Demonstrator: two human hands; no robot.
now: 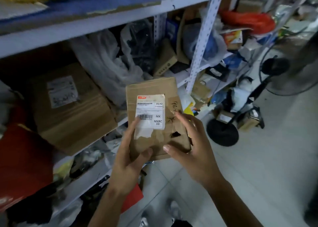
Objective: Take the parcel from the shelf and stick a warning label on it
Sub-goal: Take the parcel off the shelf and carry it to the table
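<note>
Cardboard: 1 parcel (151, 89) between left hand (127, 164), right hand (192, 147).

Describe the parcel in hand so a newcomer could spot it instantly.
Before the white metal shelving, at frame centre, the left hand holds a small flat cardboard parcel. Unlike the bigger shelved cardboard box, it bears a torn white label reading MXRC 03.

Large cardboard box (68, 106) beside plastic bag (106, 68); black fan base (222, 132) apart, right.
</note>
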